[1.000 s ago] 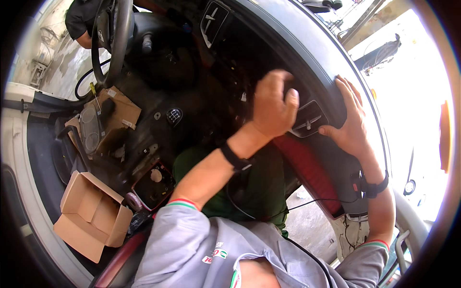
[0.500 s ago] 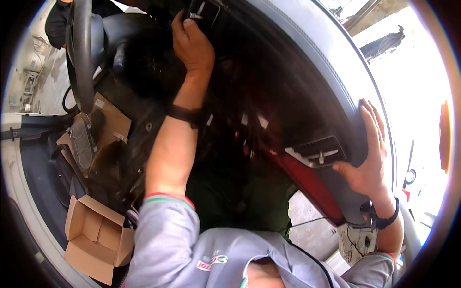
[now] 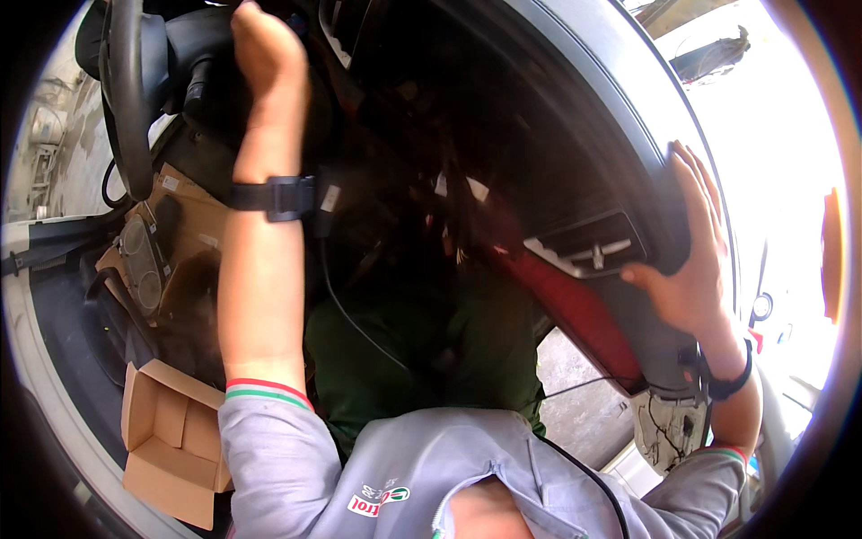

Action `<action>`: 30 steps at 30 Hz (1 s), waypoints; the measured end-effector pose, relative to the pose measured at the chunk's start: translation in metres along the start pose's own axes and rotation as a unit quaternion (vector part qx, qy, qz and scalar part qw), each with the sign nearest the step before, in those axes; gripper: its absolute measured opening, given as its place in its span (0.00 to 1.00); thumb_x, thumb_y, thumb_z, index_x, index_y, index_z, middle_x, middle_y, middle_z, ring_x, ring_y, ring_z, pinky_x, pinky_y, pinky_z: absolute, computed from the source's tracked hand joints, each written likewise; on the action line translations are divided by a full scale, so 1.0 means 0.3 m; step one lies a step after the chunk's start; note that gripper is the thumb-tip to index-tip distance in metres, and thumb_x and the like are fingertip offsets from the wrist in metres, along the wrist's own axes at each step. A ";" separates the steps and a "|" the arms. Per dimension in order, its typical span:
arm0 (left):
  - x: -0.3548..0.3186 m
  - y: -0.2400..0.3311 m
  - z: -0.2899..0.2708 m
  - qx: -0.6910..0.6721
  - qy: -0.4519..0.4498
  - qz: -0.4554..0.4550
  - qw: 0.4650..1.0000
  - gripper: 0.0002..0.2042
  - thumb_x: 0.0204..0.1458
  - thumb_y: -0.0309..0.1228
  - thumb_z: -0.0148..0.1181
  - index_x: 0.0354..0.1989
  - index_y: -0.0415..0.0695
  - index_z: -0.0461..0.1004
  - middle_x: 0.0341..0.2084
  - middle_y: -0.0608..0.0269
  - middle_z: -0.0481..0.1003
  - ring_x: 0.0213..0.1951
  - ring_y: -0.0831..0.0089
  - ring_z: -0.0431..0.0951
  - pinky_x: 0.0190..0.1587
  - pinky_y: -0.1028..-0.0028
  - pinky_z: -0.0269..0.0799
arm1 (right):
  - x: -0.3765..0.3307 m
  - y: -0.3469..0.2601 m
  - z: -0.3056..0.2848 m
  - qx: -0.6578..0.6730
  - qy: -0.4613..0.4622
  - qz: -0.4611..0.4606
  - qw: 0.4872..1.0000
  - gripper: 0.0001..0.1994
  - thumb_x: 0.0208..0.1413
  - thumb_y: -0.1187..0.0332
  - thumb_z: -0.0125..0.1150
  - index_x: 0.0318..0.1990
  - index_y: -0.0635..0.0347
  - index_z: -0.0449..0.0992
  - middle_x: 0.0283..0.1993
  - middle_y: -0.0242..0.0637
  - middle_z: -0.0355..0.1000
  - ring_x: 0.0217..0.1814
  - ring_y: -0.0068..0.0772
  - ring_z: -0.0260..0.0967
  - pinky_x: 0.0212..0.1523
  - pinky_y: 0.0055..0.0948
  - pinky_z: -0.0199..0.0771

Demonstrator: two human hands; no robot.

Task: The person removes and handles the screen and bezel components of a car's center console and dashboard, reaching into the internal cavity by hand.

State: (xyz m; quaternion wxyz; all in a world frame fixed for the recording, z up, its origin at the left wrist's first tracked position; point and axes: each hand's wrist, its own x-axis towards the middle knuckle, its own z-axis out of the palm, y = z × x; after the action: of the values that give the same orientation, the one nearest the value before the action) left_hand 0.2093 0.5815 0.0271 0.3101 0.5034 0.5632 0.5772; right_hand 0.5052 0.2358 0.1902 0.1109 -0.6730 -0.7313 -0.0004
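Observation:
A black dashboard (image 3: 503, 108) with a grey padded top curves from the upper middle down to the right. My left hand (image 3: 269, 56) reaches to its far left part, close to the steering column; the fingers are curled away and blurred, so what they touch is hidden. My right hand (image 3: 687, 269) lies spread against the dashboard's right end, fingers stretched along its top edge and thumb beside an air vent (image 3: 594, 255). A dark red trim strip (image 3: 575, 323) runs below that vent. Part of another vent frame (image 3: 339, 40) shows right of my left hand.
At the upper left stands the steering wheel (image 3: 133, 99), with a stalk (image 3: 195, 85) beside it. Cardboard (image 3: 193, 202) and a grey panel with round openings (image 3: 144, 260) lie at the left. Below them sits an open cardboard box (image 3: 171, 449). A black cable (image 3: 346, 310) hangs near my left wrist.
My left hand has moved left, off the central vent and toward the steering column. My right hand keeps its place on the dashboard's end. The view has shifted slightly.

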 end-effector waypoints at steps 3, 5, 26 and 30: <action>0.025 -0.194 0.105 0.283 0.165 0.234 0.915 0.16 0.69 0.35 0.39 0.49 0.38 0.72 0.48 0.40 0.78 0.50 0.44 0.79 0.52 0.51 0.74 | 0.043 -0.016 -0.001 0.013 0.001 -0.030 0.999 0.56 0.30 0.57 0.84 0.72 0.65 0.62 0.75 0.56 0.60 0.80 0.62 0.51 0.77 0.50 0.53; -0.075 -0.107 0.143 0.241 0.079 0.173 0.952 0.14 0.66 0.30 0.42 0.49 0.34 0.73 0.50 0.39 0.77 0.51 0.42 0.78 0.54 0.52 0.74 | 0.034 -0.008 -0.001 0.022 0.007 -0.007 1.000 0.57 0.28 0.59 0.84 0.72 0.65 0.62 0.75 0.56 0.60 0.80 0.61 0.51 0.77 0.51 0.53; 0.123 0.252 0.255 0.065 -0.019 0.232 0.970 0.26 0.68 0.43 0.42 0.63 0.33 0.68 0.63 0.36 0.69 0.58 0.40 0.73 0.64 0.53 0.67 | 0.027 -0.022 -0.009 0.033 0.004 -0.005 0.999 0.56 0.28 0.60 0.84 0.71 0.66 0.62 0.75 0.54 0.60 0.80 0.62 0.50 0.76 0.56 0.53; 0.109 0.286 0.206 -0.027 -0.052 0.084 0.995 0.32 0.65 0.52 0.43 0.60 0.33 0.73 0.60 0.39 0.73 0.64 0.51 0.71 0.66 0.60 0.63 | 0.040 -0.007 -0.020 0.019 0.004 0.002 1.000 0.57 0.26 0.62 0.84 0.72 0.65 0.61 0.75 0.52 0.60 0.81 0.59 0.49 0.77 0.54 0.52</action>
State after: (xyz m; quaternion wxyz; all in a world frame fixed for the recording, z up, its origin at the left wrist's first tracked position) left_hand 0.2748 0.6177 0.1085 0.3030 0.5695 0.4860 0.5896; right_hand 0.5032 0.2467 0.1983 0.1269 -0.6722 -0.7293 0.0112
